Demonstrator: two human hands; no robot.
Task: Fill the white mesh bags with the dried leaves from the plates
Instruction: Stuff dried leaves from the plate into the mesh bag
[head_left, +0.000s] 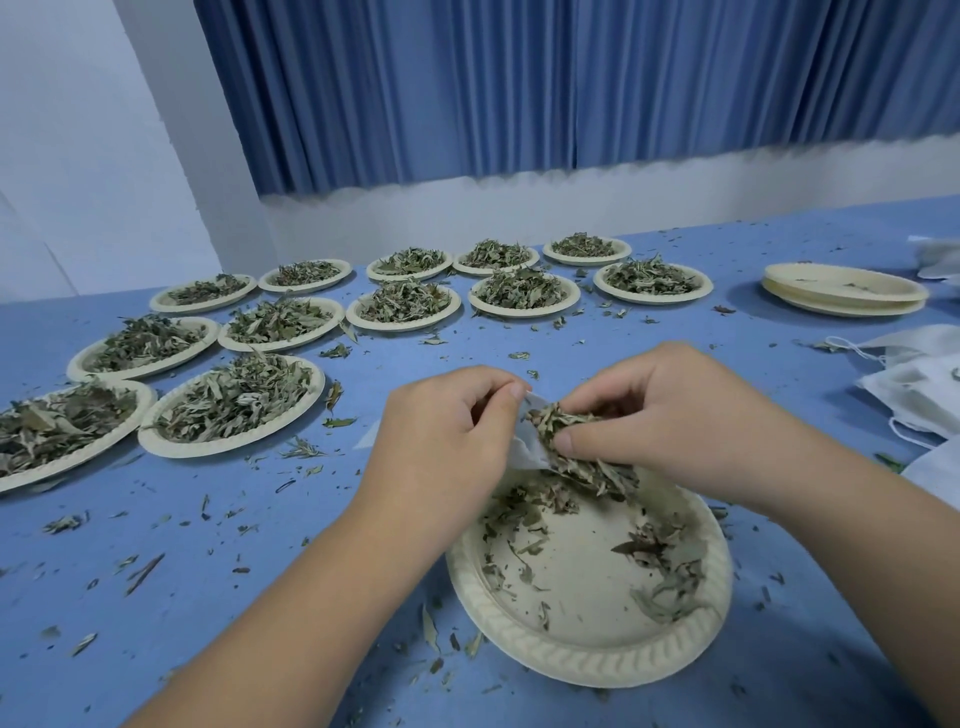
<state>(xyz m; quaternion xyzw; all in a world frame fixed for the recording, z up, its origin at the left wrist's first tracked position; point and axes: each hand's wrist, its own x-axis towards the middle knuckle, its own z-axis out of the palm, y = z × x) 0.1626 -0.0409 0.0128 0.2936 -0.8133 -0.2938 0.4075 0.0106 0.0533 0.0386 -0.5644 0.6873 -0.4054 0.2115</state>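
Stuffing step, judged from the pose. Your left hand (457, 421) pinches the edge of a white mesh bag (531, 441), fingers curled on the fabric. Your right hand (670, 415) grasps a clump of dried leaves (582, 452) between thumb and fingers. Both hands sit over the far rim of the near plate (587, 662).

Key relation: the bag mouth lies between the hands, touching the left end of the clump, so the push goes from right to left. The clump's long axis slants from upper left to lower right, and its tail hangs over the plate. Only a small strip of the bag shows; the left hand hides the rest, so you cannot tell its long axis or how full it is. The right hand is nearer the leaves and the left is nearer the bag.

The near plate is mostly bare, with scraps along its far and right sides. Full plates (223, 451) sit in rows to the left and far side of the bench (395, 353), nearer your left hand. Spare bags (919, 387) are piled at the right edge, nearer your right hand. A stack of empty plates (841, 304) sits far right. Leaf crumbs are scattered on the bench.

No brands, labels or readable writing anywhere.

Risk, as a guess: leaves dropping past the mouth.
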